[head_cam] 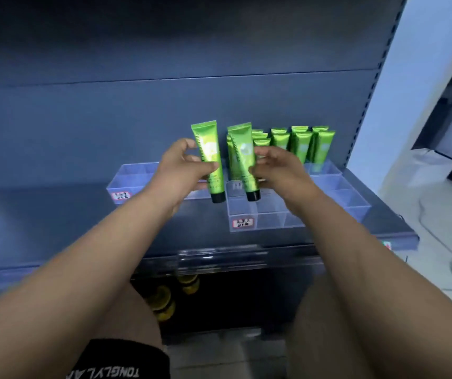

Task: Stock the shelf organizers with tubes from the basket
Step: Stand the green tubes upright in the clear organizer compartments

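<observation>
Centre frame: left hand (181,170) grips left tube (209,149), right hand (276,170) grips right tube (244,157), caps down over clear organizers (271,217). Stocked tubes (301,143) stand upright behind, right of centre. Yellow items (164,302) sit under shelf (55,214), lower centre

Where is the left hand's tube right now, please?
Head view, centre: the left hand holds the tube cap-down by the left organizer, beside the second tube in the right hand.

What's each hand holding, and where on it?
The left hand grips one green tube around its middle; the right hand grips a second green tube, also mid-body. Both caps point down.
</observation>
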Motion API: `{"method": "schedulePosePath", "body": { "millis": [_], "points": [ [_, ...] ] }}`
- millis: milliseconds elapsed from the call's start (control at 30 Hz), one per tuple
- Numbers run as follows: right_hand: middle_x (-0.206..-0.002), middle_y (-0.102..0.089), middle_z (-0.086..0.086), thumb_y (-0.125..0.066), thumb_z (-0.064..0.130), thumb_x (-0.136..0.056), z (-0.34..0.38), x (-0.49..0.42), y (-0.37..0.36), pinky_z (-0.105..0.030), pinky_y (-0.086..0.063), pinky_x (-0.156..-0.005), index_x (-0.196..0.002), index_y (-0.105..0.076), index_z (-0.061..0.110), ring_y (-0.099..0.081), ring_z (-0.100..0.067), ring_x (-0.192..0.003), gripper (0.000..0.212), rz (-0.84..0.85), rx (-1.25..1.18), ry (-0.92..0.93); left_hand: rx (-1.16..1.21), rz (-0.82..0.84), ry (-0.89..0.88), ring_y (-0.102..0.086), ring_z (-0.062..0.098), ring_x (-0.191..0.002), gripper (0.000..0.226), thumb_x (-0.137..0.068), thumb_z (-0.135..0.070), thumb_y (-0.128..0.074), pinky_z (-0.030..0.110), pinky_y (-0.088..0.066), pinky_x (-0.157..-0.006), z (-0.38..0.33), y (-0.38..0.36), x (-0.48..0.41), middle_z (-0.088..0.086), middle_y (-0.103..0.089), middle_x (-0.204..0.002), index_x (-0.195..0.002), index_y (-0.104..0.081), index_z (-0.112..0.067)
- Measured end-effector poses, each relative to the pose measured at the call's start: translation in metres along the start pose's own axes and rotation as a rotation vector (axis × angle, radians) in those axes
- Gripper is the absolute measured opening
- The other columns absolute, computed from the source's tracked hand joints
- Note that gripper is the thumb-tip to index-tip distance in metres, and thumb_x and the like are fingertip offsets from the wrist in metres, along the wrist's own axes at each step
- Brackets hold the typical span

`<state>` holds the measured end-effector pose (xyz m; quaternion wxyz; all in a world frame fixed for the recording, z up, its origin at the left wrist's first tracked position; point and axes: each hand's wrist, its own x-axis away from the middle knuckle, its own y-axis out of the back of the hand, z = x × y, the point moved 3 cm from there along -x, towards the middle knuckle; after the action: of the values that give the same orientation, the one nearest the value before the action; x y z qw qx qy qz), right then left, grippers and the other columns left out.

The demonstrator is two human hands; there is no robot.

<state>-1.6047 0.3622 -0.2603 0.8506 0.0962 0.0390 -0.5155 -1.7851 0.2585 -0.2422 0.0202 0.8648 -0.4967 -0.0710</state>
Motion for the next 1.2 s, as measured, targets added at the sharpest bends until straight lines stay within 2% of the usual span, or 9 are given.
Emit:
{"method": "schedulePosePath", "body": {
  "millis": [200, 300, 433, 500, 667, 867, 967, 1033, 1200],
  "points": [
    [-0.081, -0.058, -0.001, -0.07, 0.005, -0.088, -0.014, -0.021, 0.051, -0.033, -0.054, -0.065, -0.099, -0.059, 0.015, -0.058, -0.018, -0.073, 0.019, -0.13, -0.056, -0.019, -0.109, 0.062, -0.031, -0.065, 0.024, -0.078, 0.036, -0.088, -0.014, -0.077, 0.038, -0.061, -0.073, -0.002, -0.058, -0.044, 0.011, -0.066, -0.09, -0.115, -0.054, -0.004],
    [-0.082, -0.059, -0.006, -0.071, 0.006, -0.087, -0.021, -0.037, 0.069, -0.037, -0.054, -0.069, -0.091, -0.057, 0.015, -0.059, -0.021, -0.076, 0.018, -0.159, -0.032, 0.0, -0.153, 0.044, -0.068, -0.061, 0.02, -0.077, 0.027, -0.087, -0.017, -0.078, 0.033, -0.056, -0.068, -0.006, -0.077, -0.063, 0.01, -0.059, -0.087, -0.087, -0.052, -0.012],
    [-0.076, -0.059, -0.005, -0.064, -0.004, -0.086, -0.022, -0.059, 0.092, -0.039, -0.051, -0.069, -0.095, -0.061, 0.014, -0.057, -0.022, -0.075, 0.02, -0.201, -0.04, 0.05, -0.175, 0.032, -0.16, -0.042, 0.02, -0.071, 0.046, -0.084, -0.013, -0.081, 0.037, -0.047, -0.065, -0.01, -0.096, -0.087, 0.009, -0.037, -0.069, -0.068, -0.039, -0.021],
    [-0.077, -0.063, -0.005, -0.062, -0.001, -0.084, -0.026, -0.072, 0.105, -0.041, -0.052, -0.071, -0.106, -0.067, 0.017, -0.06, -0.022, -0.074, 0.028, -0.228, -0.039, 0.069, -0.201, 0.046, -0.205, -0.042, 0.02, -0.07, 0.04, -0.085, -0.01, -0.08, 0.036, -0.047, -0.065, -0.01, -0.107, -0.1, 0.003, -0.037, -0.065, -0.071, -0.044, -0.02],
    [-0.081, -0.066, -0.007, -0.06, -0.002, -0.088, -0.034, -0.092, 0.122, -0.039, -0.053, -0.071, -0.098, -0.068, 0.012, -0.062, -0.02, -0.074, 0.019, -0.259, -0.056, 0.106, -0.239, 0.081, -0.314, -0.053, 0.02, -0.07, 0.027, -0.084, -0.009, -0.08, 0.029, -0.044, -0.065, -0.017, -0.132, -0.12, 0.0, -0.05, -0.066, -0.088, -0.06, -0.027],
    [-0.082, -0.067, -0.007, -0.067, 0.012, -0.091, -0.044, -0.109, 0.134, -0.04, -0.055, -0.07, -0.088, -0.065, 0.016, -0.062, -0.017, -0.072, 0.005, -0.32, -0.057, 0.146, -0.353, 0.126, -0.363, -0.046, 0.004, -0.048, 0.025, -0.08, -0.01, -0.085, 0.019, -0.038, -0.05, -0.024, -0.155, -0.139, 0.002, -0.056, -0.064, -0.087, -0.062, -0.018],
    [-0.088, -0.071, -0.014, -0.068, 0.015, -0.087, -0.048, -0.115, 0.141, -0.051, -0.058, -0.084, -0.087, -0.068, 0.019, -0.068, -0.022, -0.079, 0.005, -0.349, -0.059, 0.165, -0.404, 0.14, -0.374, -0.055, 0.013, -0.062, 0.026, -0.076, -0.011, -0.087, 0.026, -0.045, -0.061, -0.022, -0.165, -0.149, 0.015, -0.064, -0.076, -0.086, -0.064, -0.015],
    [-0.095, -0.073, -0.019, -0.067, 0.016, -0.084, -0.052, -0.118, 0.146, -0.054, -0.058, -0.085, -0.088, -0.07, 0.019, -0.072, -0.032, -0.087, 0.005, -0.362, -0.054, 0.169, -0.479, 0.136, -0.4, -0.054, 0.014, -0.065, 0.026, -0.076, -0.014, -0.088, 0.026, -0.044, -0.062, -0.021, -0.172, -0.154, 0.008, -0.063, -0.078, -0.088, -0.065, -0.013],
    [-0.082, -0.072, -0.005, -0.072, 0.017, -0.085, -0.065, -0.126, 0.158, -0.044, -0.06, -0.079, -0.092, -0.074, 0.014, -0.069, -0.024, -0.078, 0.008, -0.355, 0.019, 0.166, -0.639, 0.102, -0.5, -0.049, 0.015, -0.068, 0.031, -0.074, -0.022, -0.089, 0.028, -0.039, -0.062, -0.021, -0.186, -0.164, -0.007, -0.054, -0.071, -0.094, -0.069, -0.009]
  ]
}}
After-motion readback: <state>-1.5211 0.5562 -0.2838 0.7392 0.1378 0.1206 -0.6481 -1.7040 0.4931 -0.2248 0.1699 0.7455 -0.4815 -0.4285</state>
